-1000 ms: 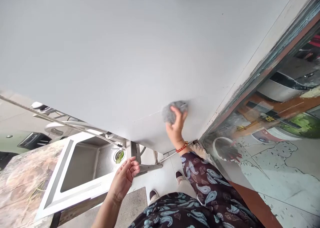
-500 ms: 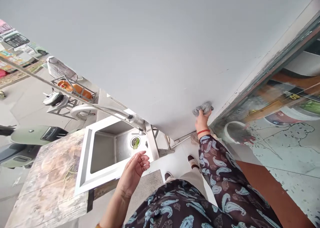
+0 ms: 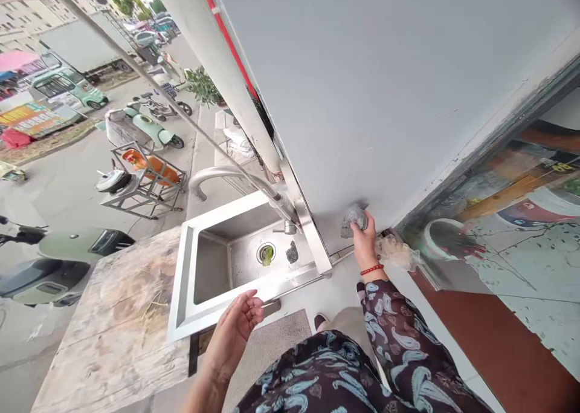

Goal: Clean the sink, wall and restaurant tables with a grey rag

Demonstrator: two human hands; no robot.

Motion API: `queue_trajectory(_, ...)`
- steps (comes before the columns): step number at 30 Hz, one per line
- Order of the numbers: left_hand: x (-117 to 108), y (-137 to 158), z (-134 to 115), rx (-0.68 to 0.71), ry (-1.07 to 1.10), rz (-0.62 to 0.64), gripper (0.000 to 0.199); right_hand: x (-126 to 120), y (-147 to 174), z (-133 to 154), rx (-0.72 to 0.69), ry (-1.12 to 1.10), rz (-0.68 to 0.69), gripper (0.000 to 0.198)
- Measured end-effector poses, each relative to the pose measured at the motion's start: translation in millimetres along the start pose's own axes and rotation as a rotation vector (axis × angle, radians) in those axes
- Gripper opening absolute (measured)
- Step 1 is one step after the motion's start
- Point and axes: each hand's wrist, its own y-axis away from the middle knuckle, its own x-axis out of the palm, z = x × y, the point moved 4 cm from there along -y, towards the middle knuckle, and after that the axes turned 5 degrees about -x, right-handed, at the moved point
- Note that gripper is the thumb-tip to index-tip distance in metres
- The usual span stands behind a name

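My right hand (image 3: 366,240) grips a crumpled grey cloth (image 3: 353,219) and presses it against the lower part of the pale grey wall (image 3: 385,98). A red beaded bracelet circles that wrist. My left hand (image 3: 240,322) hangs in the air near the front rim of the steel sink (image 3: 217,307), fingers loosely curled and apart, holding nothing. Inside the basin, a green leaf (image 3: 267,255) lies on the drain, and a dark grey scrubber-like clump (image 3: 292,253) rests to its right.
A curved faucet (image 3: 226,172) rises behind the sink. To the left are a weathered wooden tabletop (image 3: 118,304) and a green scooter (image 3: 77,250). A metal cart (image 3: 145,186) stands farther out. At right, a glass pane (image 3: 498,243) borders the wall, with a plastic bag (image 3: 399,253) at its foot.
The view has swung left, showing more of the street and sink. My right hand has moved the cloth a little lower along the wall. My left hand stays raised and empty.
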Motion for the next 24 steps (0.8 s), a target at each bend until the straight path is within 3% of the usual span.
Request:
queue_trajectory(3,-13,-2,5,-0.024,0.021,0.006,0.043,3,-21,45,-0.310,-0.060,0.009,0.056)
queue_trajectory(5,-13,-5,6,-0.037,0.056,0.013,0.044,22,-18,60,-0.465,0.003,0.133,0.049)
queue_trajectory(9,-8,-10,5,-0.049,0.115,-0.011,0.041,50,9,36,-0.476,0.173,0.402,0.036)
queue_trajectory(11,-5,-11,4,-0.033,0.137,-0.028,0.039,44,17,26,-0.485,0.195,0.434,0.036)
queue_trajectory(13,-2,-13,4,-0.027,0.164,-0.047,0.038,27,11,34,-0.504,0.207,0.405,0.041)
queue_trajectory(15,2,-14,4,-0.040,0.196,-0.068,0.036,6,-7,67,-0.540,0.201,0.343,0.048)
queue_trajectory(18,15,-15,7,-0.048,0.230,-0.058,0.034,-18,-44,154,-0.679,0.137,0.184,0.055)
queue_trajectory(21,33,-14,9,-0.032,0.227,-0.025,0.031,-16,-64,229,-0.884,0.037,-0.025,0.060)
queue_trajectory(23,45,-14,10,-0.018,0.225,-0.031,0.028,2,-55,240,-0.988,0.022,-0.062,0.062)
queue_trajectory(24,50,-14,10,-0.013,0.225,-0.031,0.027,13,-45,234,-1.035,0.052,-0.015,0.061)
